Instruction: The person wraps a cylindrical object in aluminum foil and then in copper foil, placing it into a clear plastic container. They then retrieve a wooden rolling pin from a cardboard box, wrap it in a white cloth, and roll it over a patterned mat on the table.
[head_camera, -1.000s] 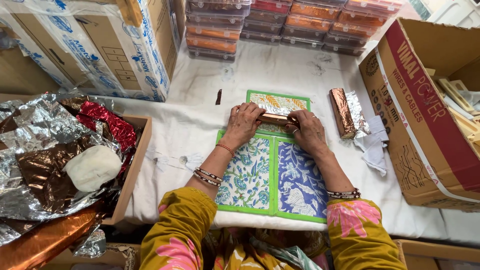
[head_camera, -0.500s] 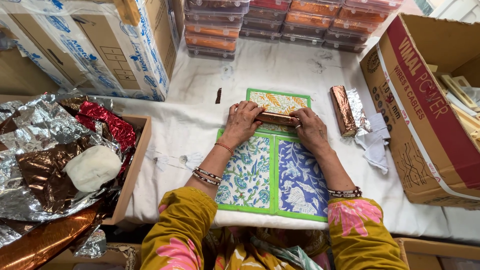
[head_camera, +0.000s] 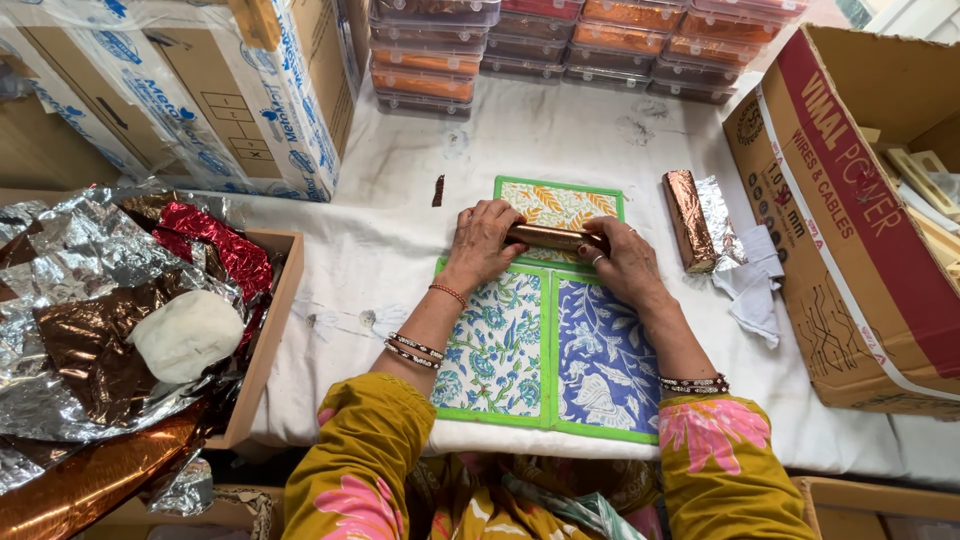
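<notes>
Hands meet over a small copper-foil roll (head_camera: 556, 238) lying crosswise on the green-bordered printed mats (head_camera: 545, 345), at the seam between the far orange-leaf panel and the two near floral ones; the left hand (head_camera: 483, 243) covers the roll's left end with fingers curled down on it, and the right hand (head_camera: 628, 262) presses its right end, so both grips are closed on the roll from above; it looks light and slim, with a thin metallic skin that would crease or slip easily, so a gentle hold at both ends seems the safest place to take it. Further right on the white-clothed worktop (head_camera: 380, 250) lies a second, thicker foil-wrapped bar (head_camera: 688, 218) on a silver sheet, just beside some crumpled white cloth (head_camera: 752, 285); a wooden tray (head_camera: 262, 340) at the left holds loose silver, brown and red foil (head_camera: 90, 300) and a pale lump (head_camera: 186, 335); stacked clear containers (head_camera: 560, 45) line the far edge, with cardboard boxes (head_camera: 860, 220) on either side.
</notes>
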